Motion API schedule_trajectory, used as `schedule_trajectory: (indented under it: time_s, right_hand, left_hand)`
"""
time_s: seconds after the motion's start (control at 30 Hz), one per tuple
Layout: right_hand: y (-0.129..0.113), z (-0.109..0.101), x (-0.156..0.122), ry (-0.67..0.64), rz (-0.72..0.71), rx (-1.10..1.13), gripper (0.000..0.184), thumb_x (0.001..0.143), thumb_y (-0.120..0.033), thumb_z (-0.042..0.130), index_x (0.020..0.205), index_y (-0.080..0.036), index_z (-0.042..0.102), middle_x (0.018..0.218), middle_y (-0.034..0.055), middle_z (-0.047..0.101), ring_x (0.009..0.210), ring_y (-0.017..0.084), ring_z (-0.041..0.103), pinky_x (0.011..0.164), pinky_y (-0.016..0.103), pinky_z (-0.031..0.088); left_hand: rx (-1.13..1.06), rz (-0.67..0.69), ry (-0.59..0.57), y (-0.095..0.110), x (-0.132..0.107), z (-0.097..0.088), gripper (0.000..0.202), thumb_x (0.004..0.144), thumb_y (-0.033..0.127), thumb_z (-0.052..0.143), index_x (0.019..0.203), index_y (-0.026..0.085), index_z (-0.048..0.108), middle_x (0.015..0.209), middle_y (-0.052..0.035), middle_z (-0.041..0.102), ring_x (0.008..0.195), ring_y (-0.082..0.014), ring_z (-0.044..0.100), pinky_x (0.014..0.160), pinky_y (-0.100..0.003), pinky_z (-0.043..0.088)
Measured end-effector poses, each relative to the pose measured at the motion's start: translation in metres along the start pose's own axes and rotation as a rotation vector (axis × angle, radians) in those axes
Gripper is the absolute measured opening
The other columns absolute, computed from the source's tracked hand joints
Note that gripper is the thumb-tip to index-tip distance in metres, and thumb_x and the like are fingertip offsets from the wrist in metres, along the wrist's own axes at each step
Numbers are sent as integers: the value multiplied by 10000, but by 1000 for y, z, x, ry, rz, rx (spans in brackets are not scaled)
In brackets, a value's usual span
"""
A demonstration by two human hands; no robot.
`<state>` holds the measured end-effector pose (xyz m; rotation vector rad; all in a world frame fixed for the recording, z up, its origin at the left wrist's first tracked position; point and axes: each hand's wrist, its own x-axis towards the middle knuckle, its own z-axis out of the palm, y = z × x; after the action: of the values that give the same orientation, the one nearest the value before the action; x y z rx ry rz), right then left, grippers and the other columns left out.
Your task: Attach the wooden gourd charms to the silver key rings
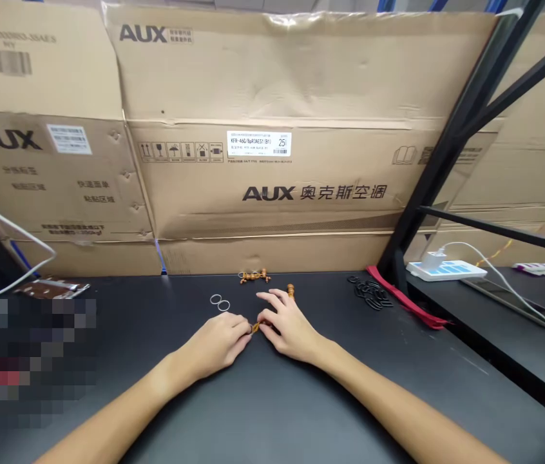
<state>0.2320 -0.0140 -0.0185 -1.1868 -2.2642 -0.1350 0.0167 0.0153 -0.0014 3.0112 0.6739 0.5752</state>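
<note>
In the middle of the black table, a short twisted yellow-brown cord runs between my two hands. My left hand is closed, its fingertips pinching the cord's left end. With thumb and index finger my right hand pinches the other end, while its remaining fingers are partly stretched out. The pinched ends are hidden by my fingers. Just beyond my right hand stands a small brown knobbed piece. Two silver rings lie beyond my left hand. Farther back sits a small brown beaded piece with a ring.
Black rings lie in a pile at the right, beside a red strap. Past a black metal frame are a white power strip and a cable. Large cardboard boxes wall off the back. A brown packet lies left.
</note>
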Motion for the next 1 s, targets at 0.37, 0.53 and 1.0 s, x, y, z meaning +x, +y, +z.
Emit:
schedule_trajectory:
  time_s: [0.37,0.53,1.0]
  right_hand:
    - [-9,-8,0,-5,56,202,92,860,-152,529,816,-206,589,1259,95,526,1224,261,395,1001,514,379]
    - [-9,-6,-1,-36,58,245,85,852,-208,584,767,-203,586,1253,95,518,1218,257,403,990,488,390]
    - [-9,-4,-1,-20,33,235,140,875,-209,549,736,-196,558,1196,83,532,1192,234,408,990,446,391]
  left_hand:
    - [-152,-52,81,-1,0,4,176,937,200,433,900,195,605,1035,-63,582,912,-183,569,851,-331,473]
    - [-222,-75,110,-4,-1,8,161,924,195,454,880,201,609,1080,-62,557,940,-185,556,867,-333,473]
    - [-209,-120,108,-3,-2,9,107,903,257,520,842,193,579,1139,-67,533,1013,-209,534,921,-372,444]
